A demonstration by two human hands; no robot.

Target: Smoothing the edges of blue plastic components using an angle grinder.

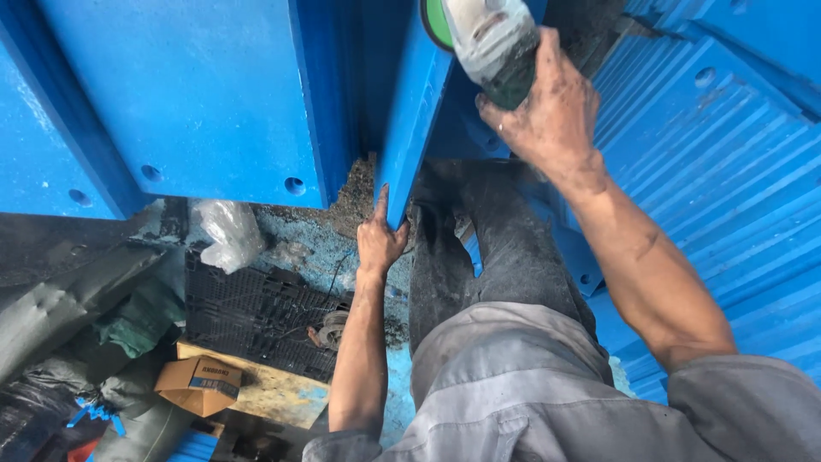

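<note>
My right hand [547, 107] is closed around a grey and green angle grinder [487, 38] held at the top of a narrow upright blue steel plate [410, 111]. Lower down, my left hand [380, 235] grips the bottom corner of that same plate, with the index finger stretched up along its edge. My leg in dark dusty trousers [496, 248] stands right beside the plate. The grinder's disc is cut off by the frame's top edge.
A large blue steel panel with bolt holes [188, 94] fills the upper left. Ribbed blue metal [727, 171] runs down the right. Below lie a black plastic crate [256, 312], a crumpled plastic bag [227, 235], a small cardboard box [198, 383] and a wooden board [274, 393].
</note>
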